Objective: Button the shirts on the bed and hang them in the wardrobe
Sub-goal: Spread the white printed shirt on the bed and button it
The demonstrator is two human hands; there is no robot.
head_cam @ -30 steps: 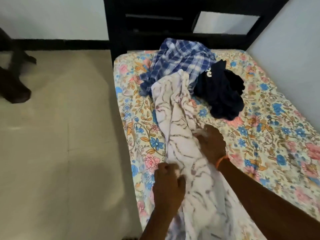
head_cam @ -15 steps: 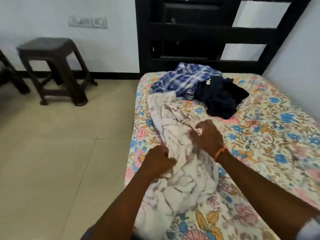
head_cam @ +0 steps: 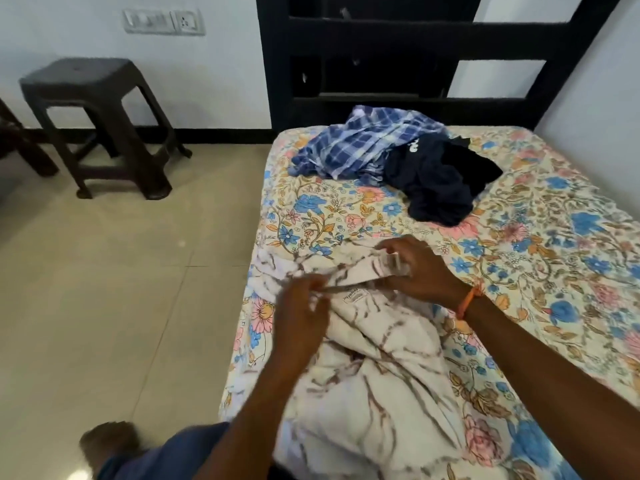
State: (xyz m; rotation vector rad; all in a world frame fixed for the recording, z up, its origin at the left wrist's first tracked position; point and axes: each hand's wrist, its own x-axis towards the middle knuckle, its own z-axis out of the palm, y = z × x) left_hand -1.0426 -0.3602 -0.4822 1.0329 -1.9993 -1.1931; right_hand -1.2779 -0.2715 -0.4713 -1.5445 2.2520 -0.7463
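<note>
Near edge: a person's knee in blue cloth (head_cam: 166, 452) shows at the bed's near-left corner, over the tiled floor (head_cam: 114, 289).
White shirt: a cream shirt with brown marbled lines (head_cam: 367, 368) lies crumpled on the near-left part of the bed (head_cam: 554, 271), collar and label turned up between the hands.
Left hand: the left hand (head_cam: 304, 306) has its grip closed on the collar's left end, fingers curled round the cloth.
Right hand: the right hand (head_cam: 420, 268), an orange band (head_cam: 467, 301) at the wrist, pinches the collar's right end, fingers bent over the fabric.
Far end of bed: a blue checked shirt (head_cam: 360, 147) lies bunched by the dark headboard (head_cam: 415, 57), touching a navy garment (head_cam: 440, 181) to its right.
Far left: a dark plastic stool (head_cam: 97, 116) stands on the floor by the wall, under a switch plate (head_cam: 162, 20).
</note>
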